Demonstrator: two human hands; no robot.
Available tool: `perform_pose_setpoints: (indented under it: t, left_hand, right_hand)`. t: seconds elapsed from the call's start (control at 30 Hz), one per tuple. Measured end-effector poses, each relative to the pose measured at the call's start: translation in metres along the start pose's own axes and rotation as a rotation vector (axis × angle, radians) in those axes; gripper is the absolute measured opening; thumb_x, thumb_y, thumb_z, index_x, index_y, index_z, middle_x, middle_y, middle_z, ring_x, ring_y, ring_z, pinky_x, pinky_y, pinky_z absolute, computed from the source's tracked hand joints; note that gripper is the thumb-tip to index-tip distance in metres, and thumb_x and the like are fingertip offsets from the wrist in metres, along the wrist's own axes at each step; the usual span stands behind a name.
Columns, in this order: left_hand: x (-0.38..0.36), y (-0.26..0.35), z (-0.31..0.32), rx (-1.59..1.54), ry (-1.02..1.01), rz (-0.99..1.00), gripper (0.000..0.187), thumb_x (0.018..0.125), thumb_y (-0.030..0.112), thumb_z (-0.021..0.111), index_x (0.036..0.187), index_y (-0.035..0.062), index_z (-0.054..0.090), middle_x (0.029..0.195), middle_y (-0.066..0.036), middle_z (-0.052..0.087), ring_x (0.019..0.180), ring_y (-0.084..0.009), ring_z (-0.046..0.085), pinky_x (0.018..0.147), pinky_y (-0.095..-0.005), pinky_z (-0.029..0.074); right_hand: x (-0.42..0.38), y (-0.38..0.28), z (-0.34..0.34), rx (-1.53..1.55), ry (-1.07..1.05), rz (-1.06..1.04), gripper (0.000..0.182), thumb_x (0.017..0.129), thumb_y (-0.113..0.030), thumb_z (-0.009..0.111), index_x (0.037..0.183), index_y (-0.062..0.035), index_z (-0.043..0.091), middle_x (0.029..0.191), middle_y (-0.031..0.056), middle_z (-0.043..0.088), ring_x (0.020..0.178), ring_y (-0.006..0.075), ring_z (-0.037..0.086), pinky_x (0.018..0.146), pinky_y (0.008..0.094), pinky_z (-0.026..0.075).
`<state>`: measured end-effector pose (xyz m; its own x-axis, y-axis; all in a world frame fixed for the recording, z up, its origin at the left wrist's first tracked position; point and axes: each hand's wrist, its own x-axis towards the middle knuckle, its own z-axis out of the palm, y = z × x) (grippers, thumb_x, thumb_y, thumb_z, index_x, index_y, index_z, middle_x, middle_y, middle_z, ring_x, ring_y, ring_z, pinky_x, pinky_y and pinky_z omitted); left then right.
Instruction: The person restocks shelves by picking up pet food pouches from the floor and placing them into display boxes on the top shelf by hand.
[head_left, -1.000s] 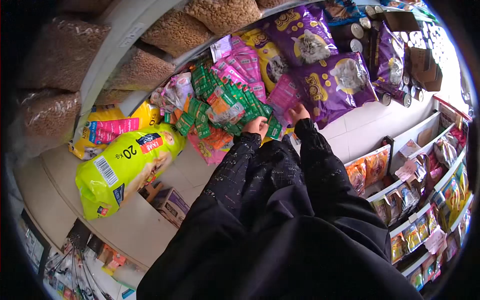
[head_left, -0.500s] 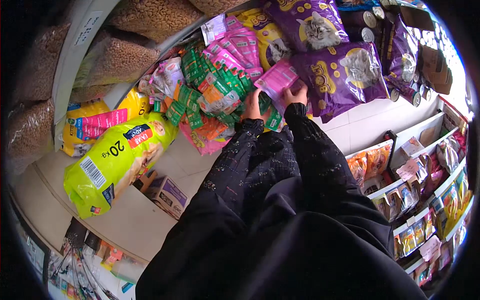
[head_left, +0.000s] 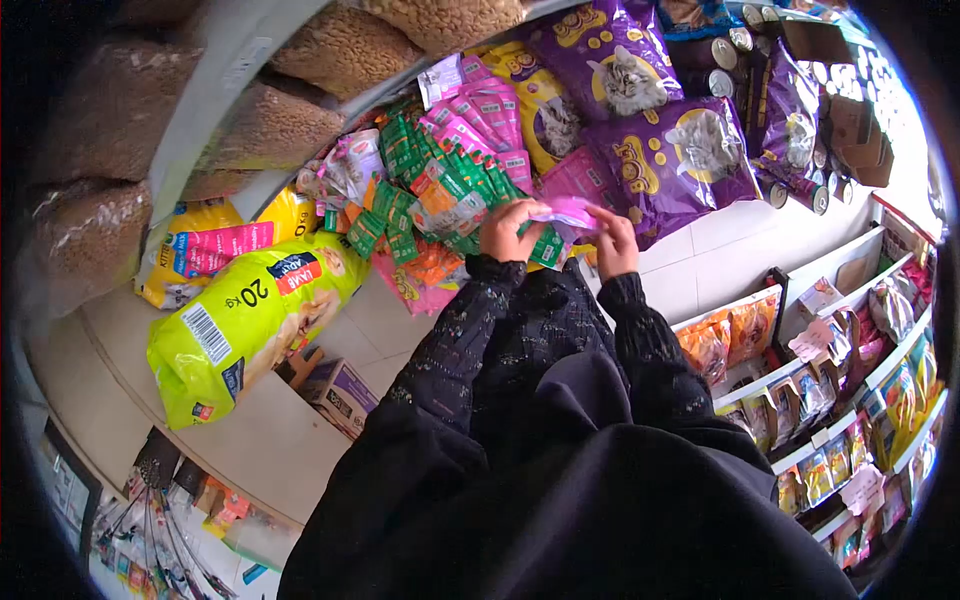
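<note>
A pink pouch is held up between both hands, tilted so that it looks narrow. My left hand pinches its left end, and my right hand grips its right end. Just left of my left hand lie green pouches in a heap, with an orange and white pouch on top. Behind them is a stack of pink pouches. Another pink pouch rests beyond my hands, against a large purple cat food bag.
A green 20 kg bag lies at left beside a yellow bag. Clear kibble bags fill the upper left shelf. Cans stand at upper right; low shelves of pouches are at right. A box sits below.
The pink pouch has been lifted towards me and tilted, with both hands now at its ends. My right hand has moved slightly right and down. The view has shifted a little.
</note>
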<state>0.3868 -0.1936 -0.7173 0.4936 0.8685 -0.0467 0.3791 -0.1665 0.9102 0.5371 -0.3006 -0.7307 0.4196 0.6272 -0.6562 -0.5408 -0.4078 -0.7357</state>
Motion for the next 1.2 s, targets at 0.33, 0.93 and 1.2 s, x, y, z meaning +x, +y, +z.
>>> perform_pose_setpoints:
  t: [0.33, 0.93, 1.2]
  left_hand:
    - [0.004, 0.137, -0.071, -0.281, -0.062, -0.209, 0.028, 0.073, 0.007, 0.066, 0.098, 0.0046, 0.054, 0.084, -0.005, 0.06, 0.072, -0.0101, 0.058, 0.063, -0.0228, 0.047]
    - [-0.092, 0.331, -0.311, -0.541, -0.064, -0.002, 0.04, 0.079, 0.004, 0.059, 0.115, -0.0031, 0.043, 0.1, -0.007, 0.057, 0.087, -0.0127, 0.057, 0.076, -0.0261, 0.048]
    - [-0.146, 0.392, -0.426, -0.768, 0.265, 0.15, 0.032, 0.082, 0.004, 0.055, 0.112, -0.0032, 0.045, 0.095, -0.008, 0.058, 0.086, -0.0171, 0.058, 0.074, -0.0293, 0.05]
  right_hand:
    - [-0.105, -0.111, 0.031, -0.636, -0.068, -0.257, 0.031, 0.068, -0.008, 0.068, 0.092, -0.0015, 0.049, 0.077, 0.0072, 0.057, 0.063, 0.0122, 0.051, 0.058, 0.0237, 0.043]
    - [-0.302, -0.276, 0.211, -0.106, -0.578, -0.605, 0.03, 0.079, 0.0, 0.057, 0.107, -0.0004, 0.045, 0.092, 0.0053, 0.059, 0.079, 0.0096, 0.056, 0.067, 0.0217, 0.045]
    - [-0.379, -0.329, 0.307, -0.319, -0.738, -0.899, 0.045, 0.077, 0.001, 0.058, 0.118, -0.0027, 0.04, 0.092, 0.0071, 0.059, 0.073, 0.0063, 0.054, 0.061, 0.0182, 0.043]
